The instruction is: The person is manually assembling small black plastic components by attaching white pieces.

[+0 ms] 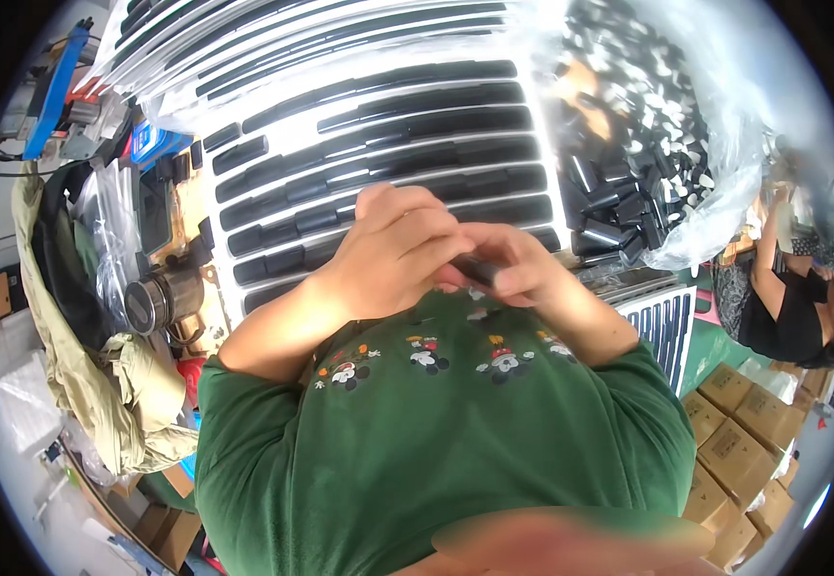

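In front of my chest, my right hand (518, 264) pinches a short black tube (474, 270) between thumb and fingers. My left hand (393, 250) is closed right beside it, its fingertips close to the tube's far end; what lies inside its curled fingers is hidden. Beyond both hands lies a white tray (553, 182) with rows of glossy black tubes (378, 134) set end to end. A gap shows in one of the upper rows. To the right is a heap of loose black tubes (618, 216) mixed with small white-ended pieces (666, 106) in a clear plastic bag (724, 187).
More filled trays (340, 38) are stacked at the back under clear film. On the left are a glass jar (156, 302), a phone (155, 216) and a khaki garment (81, 384). Cardboard boxes (738, 451) stand at lower right. Another person (791, 298) sits at far right.
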The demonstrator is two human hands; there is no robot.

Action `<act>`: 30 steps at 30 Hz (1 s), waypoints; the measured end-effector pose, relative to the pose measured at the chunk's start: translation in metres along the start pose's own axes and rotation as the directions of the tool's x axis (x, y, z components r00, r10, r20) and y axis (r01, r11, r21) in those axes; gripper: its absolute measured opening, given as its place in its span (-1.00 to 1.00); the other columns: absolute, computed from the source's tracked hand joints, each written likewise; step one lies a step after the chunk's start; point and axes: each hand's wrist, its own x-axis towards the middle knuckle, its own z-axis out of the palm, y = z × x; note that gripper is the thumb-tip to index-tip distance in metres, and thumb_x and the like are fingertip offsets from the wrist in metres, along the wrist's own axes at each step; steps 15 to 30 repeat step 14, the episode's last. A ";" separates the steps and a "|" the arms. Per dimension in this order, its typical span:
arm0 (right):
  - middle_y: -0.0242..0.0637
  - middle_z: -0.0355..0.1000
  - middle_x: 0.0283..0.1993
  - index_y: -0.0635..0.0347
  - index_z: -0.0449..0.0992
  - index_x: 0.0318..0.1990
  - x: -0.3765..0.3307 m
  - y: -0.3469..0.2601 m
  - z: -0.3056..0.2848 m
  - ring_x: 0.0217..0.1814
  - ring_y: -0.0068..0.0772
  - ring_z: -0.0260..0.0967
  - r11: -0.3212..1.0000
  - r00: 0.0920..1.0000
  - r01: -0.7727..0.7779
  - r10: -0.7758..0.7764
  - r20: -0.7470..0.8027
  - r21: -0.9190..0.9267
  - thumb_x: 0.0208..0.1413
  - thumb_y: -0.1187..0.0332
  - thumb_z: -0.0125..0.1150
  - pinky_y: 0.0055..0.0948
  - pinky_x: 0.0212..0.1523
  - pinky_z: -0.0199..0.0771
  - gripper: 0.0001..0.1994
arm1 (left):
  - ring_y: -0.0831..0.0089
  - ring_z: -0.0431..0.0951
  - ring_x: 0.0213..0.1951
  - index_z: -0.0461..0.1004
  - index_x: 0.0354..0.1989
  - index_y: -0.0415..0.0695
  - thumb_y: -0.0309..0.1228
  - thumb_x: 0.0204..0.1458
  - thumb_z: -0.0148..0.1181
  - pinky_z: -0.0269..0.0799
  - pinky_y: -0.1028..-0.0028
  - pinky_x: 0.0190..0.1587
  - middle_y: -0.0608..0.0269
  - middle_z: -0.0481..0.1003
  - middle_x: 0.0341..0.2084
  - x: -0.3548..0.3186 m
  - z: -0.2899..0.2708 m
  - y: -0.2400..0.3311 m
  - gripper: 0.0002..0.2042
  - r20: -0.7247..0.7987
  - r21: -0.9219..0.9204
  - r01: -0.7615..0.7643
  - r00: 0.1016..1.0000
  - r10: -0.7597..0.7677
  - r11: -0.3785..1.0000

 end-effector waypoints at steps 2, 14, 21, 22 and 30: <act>-0.23 0.33 -0.22 0.48 0.28 -0.02 0.003 -0.005 0.006 -0.34 -0.57 0.32 0.999 0.999 0.001 -0.003 -0.046 -0.039 -0.33 -0.06 0.42 -0.68 -0.31 0.29 -0.17 | 0.32 0.35 -0.23 0.52 -0.30 -0.07 -0.17 -0.28 0.24 0.13 0.29 -0.21 0.39 0.41 -0.33 0.003 -0.003 0.000 -0.65 0.017 0.031 0.000 1.000 -0.001 1.000; -0.26 0.33 -0.04 0.36 0.25 0.10 0.012 0.001 0.000 0.02 -0.42 0.29 0.945 0.982 0.190 -0.186 0.041 -0.264 -0.29 0.02 0.46 -0.50 0.08 0.24 -0.17 | 0.27 0.32 -0.09 0.52 -0.21 0.02 -0.01 -0.29 0.29 0.11 0.23 -0.08 0.34 0.40 -0.23 -0.002 0.003 -0.011 -0.54 0.047 -0.145 -0.004 0.999 0.011 0.989; -0.26 0.33 -0.04 0.36 0.25 0.10 0.012 0.001 0.000 0.02 -0.42 0.29 0.945 0.982 0.190 -0.186 0.041 -0.264 -0.29 0.02 0.46 -0.50 0.08 0.24 -0.17 | 0.27 0.32 -0.09 0.52 -0.21 0.02 -0.01 -0.29 0.29 0.11 0.23 -0.08 0.34 0.40 -0.23 -0.002 0.003 -0.011 -0.54 0.047 -0.145 -0.004 0.999 0.011 0.989; -0.26 0.33 -0.04 0.36 0.25 0.10 0.012 0.001 0.000 0.02 -0.42 0.29 0.945 0.982 0.190 -0.186 0.041 -0.264 -0.29 0.02 0.46 -0.50 0.08 0.24 -0.17 | 0.27 0.32 -0.09 0.52 -0.21 0.02 -0.01 -0.29 0.29 0.11 0.23 -0.08 0.34 0.40 -0.23 -0.002 0.003 -0.011 -0.54 0.047 -0.145 -0.004 0.999 0.011 0.989; -0.26 0.33 -0.04 0.36 0.25 0.10 0.012 0.001 0.000 0.02 -0.42 0.29 0.945 0.982 0.190 -0.186 0.041 -0.264 -0.29 0.02 0.46 -0.50 0.08 0.24 -0.17 | 0.27 0.32 -0.09 0.52 -0.21 0.02 -0.01 -0.29 0.29 0.11 0.23 -0.08 0.34 0.40 -0.23 -0.002 0.003 -0.011 -0.54 0.047 -0.145 -0.004 0.999 0.011 0.989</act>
